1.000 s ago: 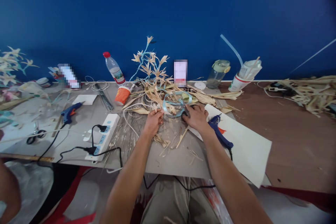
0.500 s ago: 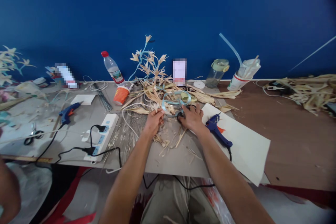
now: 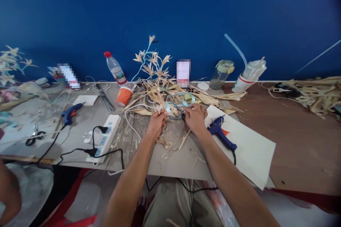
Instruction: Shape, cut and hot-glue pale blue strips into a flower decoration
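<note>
My left hand (image 3: 157, 123) is closed in a pinch on a small pale corn-husk flower (image 3: 159, 108), whose lower part the fingers hide. To its right, my right hand (image 3: 195, 117) has its fingers closed on a pair of scissors (image 3: 183, 116); a bit of black handle shows by the thumb, the rest being mostly covered. Light-blue ribbon (image 3: 168, 105) lies in loops just beyond both hands, close to the right fingertips. Behind it is a heap of dried husks (image 3: 157, 94), with a blue-stemmed spray of husk flowers (image 3: 149, 68) rising above.
A blue glue gun (image 3: 222, 133) rests on white board (image 3: 250, 149) beside my right forearm. On the left are a power strip (image 3: 106, 138), an orange paper cup (image 3: 124, 95), a bottle (image 3: 115, 69) and another glue gun (image 3: 70, 113). A phone (image 3: 183, 73) stands against the wall.
The fingers of my right hand, spread over the scissors before, have drawn together around the handles. My left hand stays in place with the flower.
</note>
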Available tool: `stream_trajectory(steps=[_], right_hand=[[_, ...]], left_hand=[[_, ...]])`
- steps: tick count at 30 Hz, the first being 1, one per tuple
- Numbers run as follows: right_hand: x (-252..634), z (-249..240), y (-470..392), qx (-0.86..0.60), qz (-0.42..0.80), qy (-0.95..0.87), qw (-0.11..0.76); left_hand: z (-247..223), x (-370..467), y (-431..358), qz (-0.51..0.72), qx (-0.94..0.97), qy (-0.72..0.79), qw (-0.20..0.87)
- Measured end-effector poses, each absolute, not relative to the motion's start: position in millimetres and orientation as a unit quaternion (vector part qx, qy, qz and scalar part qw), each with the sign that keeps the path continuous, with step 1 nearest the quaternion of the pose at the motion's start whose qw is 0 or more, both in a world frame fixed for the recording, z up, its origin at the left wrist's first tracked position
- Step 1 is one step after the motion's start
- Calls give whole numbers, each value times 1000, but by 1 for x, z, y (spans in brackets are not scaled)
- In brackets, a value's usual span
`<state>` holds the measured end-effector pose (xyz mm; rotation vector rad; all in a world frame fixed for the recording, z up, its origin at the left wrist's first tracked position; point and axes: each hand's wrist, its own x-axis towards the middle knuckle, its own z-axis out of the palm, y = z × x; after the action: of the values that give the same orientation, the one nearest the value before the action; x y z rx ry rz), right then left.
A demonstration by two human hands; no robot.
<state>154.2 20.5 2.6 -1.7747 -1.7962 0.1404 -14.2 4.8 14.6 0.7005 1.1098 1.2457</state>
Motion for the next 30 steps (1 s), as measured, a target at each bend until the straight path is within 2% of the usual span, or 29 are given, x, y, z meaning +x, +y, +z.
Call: stream_trajectory(steps=[5,8,16,30], right_hand=[[143,12,13,-552,270,-672,414],[134,10,10,-530,328,-649,435],[128,9,8,-528,337,-645,439],[120,16,1,-580,208,-722,315]], left_hand=[[15,-14,4,560,291,463,622],[15,-14,3,565,289,450,628],[15,-9,2,552,299,433,646],[13,-7,3,566,285,400,662]])
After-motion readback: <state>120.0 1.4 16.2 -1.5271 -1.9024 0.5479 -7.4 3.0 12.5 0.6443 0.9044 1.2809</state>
